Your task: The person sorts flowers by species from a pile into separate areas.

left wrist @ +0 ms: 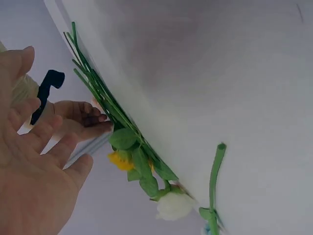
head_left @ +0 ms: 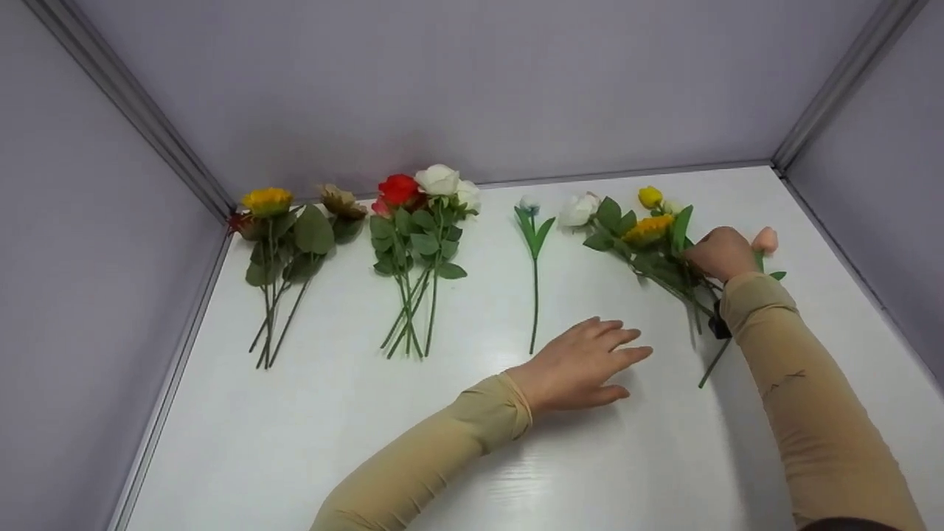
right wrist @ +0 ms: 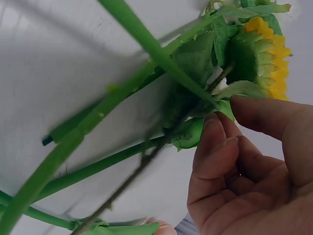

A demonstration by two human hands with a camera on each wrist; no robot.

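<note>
One smooth, plastic-looking green stem [right wrist: 145, 41]: your right hand [head_left: 723, 253] pinched it, its length crossing a thorny green stem [right wrist: 107, 108]; your left hand [head_left: 577, 365], fingers spread, was farther.

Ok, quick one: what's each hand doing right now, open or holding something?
Left hand: open, fingers spread, holding nothing.
Right hand: closed, pinching a green stem between thumb and fingers.

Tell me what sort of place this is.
Probably a small partitioned work booth: a white table with plain panels on three sides, metal strips where the panels meet, and flowers laid out across the table.
</note>
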